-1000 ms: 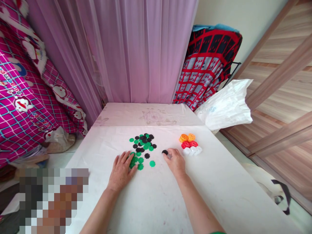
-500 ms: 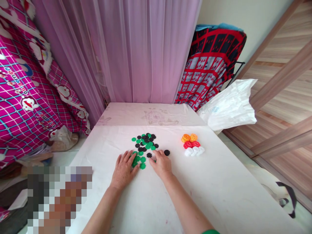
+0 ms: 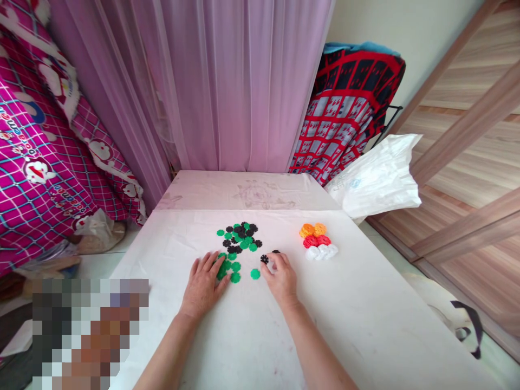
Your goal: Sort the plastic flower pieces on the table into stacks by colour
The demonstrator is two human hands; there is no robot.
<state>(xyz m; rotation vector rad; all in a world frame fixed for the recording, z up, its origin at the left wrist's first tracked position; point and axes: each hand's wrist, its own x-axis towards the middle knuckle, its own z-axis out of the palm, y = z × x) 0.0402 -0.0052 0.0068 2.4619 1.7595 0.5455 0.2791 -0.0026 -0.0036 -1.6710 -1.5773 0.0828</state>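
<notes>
My right hand (image 3: 281,277) pinches a small black notched disc (image 3: 264,259) between thumb and forefinger, close above the table. Another black disc (image 3: 276,252) shows partly behind its fingers. A lone green disc (image 3: 255,274) lies just left of the right thumb. My left hand (image 3: 203,281) rests with fingers spread at the edge of a group of green discs (image 3: 235,267), its fingertips covering some of them. Farther back is a mixed pile of black and green discs (image 3: 242,234), overlapping one another.
On the right of the white-covered table (image 3: 244,346) sit orange discs (image 3: 306,231), red discs (image 3: 310,242) and white discs (image 3: 322,252) in rows. A white plastic bag (image 3: 377,176) stands at the table's right edge. Purple curtains (image 3: 244,86) hang behind.
My right hand has picked up a black disc and moved right, toward the other black disc. That uncovers a green disc on the table. My left hand stays by the green group.
</notes>
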